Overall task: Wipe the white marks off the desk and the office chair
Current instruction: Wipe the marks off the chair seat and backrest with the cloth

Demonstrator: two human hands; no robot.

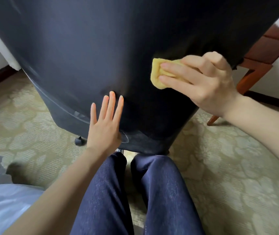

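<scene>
Knees [135, 192] are nearest, under the chair [84, 56] back's lower edge. The left hand [105, 126] lies spread flat there. The right hand [203, 82] presses the cloth [157, 75] with straight fingers near the right edge. A white mark [125, 138] curves along the lower edge, down-left of the cloth, beside the left hand.

Dressed below in dark navy trousers [160, 192] of denim-like cloth, finely ribbed on the diagonal, flecked with faint paler specks, fitted close over both legs. Bare along the left forearm [59, 184] and the right forearm [262, 119] as far as the frame edges. Bare likewise at the left hand [104, 131] and the right hand [208, 82]. Finished with plain, rounded fingernails, trimmed a little past the fingertips.
</scene>
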